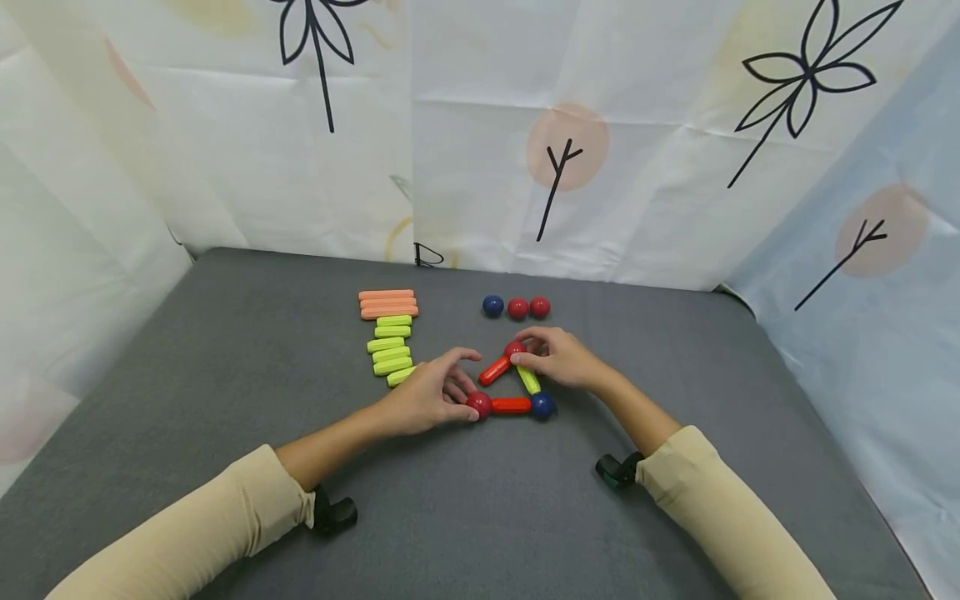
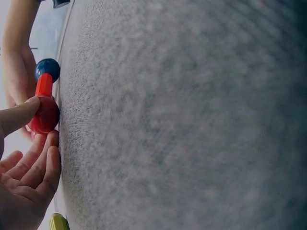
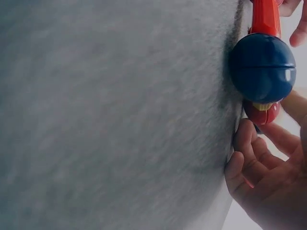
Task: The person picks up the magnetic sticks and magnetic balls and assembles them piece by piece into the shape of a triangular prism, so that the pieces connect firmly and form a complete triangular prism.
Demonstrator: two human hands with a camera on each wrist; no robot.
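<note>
On the left of the grey table (image 1: 480,517), three orange sticks (image 1: 387,303) and a column of yellow-green sticks (image 1: 391,353) are laid, with their long axes roughly from side to side. Near them, the left red ball (image 1: 479,405) is pinched between thumb and fingers of the left hand (image 1: 427,396), while one finger is held away from it. To this ball the front red stick (image 1: 512,406) is joined, its long axis running left to right as far as the front blue ball (image 1: 542,407). Behind it, the slanted red stick (image 1: 494,371) is pointed with its free end to the near left; between this end and the left red ball a gap is seen. Its other end is met by the far red ball (image 1: 514,349), from which the short yellow stick (image 1: 528,380) is sloped down to the front blue ball. The far red ball is pinched between thumb and fingers of the right hand (image 1: 561,358).

The pieces are judged to be light, stiff and not fragile, but the glossy balls may be slippery. Balls are best held at opposite sides, sticks at their middle; the joints should not be twisted.
</note>
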